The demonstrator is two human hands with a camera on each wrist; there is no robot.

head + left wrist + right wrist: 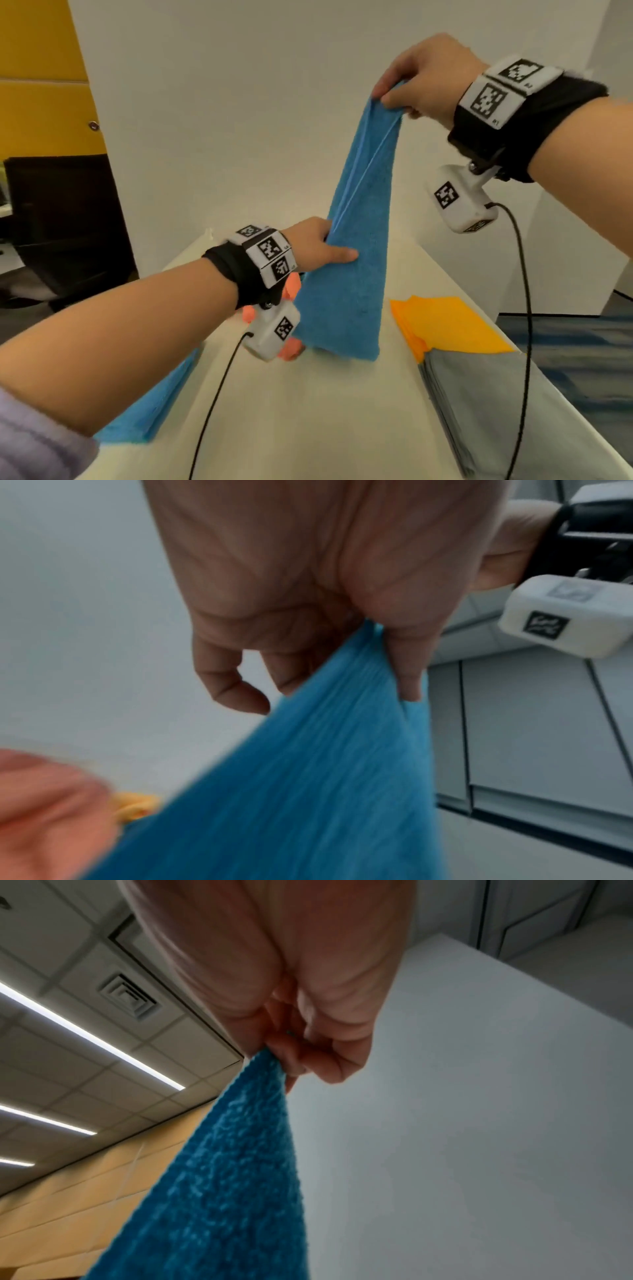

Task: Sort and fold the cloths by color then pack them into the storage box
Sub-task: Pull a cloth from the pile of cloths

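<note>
Blue cloth [356, 240] hangs over the white table [308, 411], top corner pinched in the right hand [424, 82], left hand [318, 246] gripping its edge lower down, bottom end just at the tabletop. White wall behind, yellow panel and dark chair at left; ceiling lights in the right wrist view. Orange cloth [291, 291] mostly hidden behind the left wrist (shape unclear). Left wrist view blurred. Counted: two blue (one folded [154, 404], partly under the forearm), one yellow [445, 322], one grey [496, 404] cut off, one orange.
</note>
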